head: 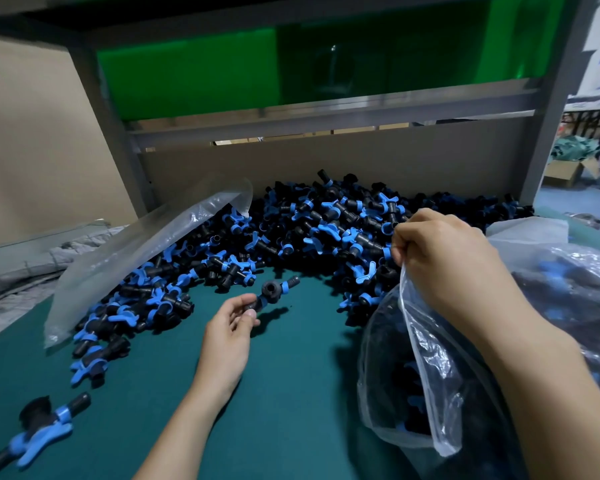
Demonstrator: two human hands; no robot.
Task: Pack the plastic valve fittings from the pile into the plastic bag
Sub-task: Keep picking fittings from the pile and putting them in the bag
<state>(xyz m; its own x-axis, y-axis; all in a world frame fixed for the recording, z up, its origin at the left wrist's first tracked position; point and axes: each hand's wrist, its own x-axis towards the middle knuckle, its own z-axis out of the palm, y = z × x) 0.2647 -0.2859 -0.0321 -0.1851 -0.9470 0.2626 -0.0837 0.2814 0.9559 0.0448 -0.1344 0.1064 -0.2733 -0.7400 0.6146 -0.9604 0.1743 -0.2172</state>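
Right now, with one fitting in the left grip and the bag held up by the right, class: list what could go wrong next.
1. The left grip pinches the valve fitting by one end only; it could slip onto the table.
2. The right grip holds the plastic bag by one edge of its rim, so the mouth may sag and the fitting miss.
3. A stray fitting lies apart from the pile and might get left out.
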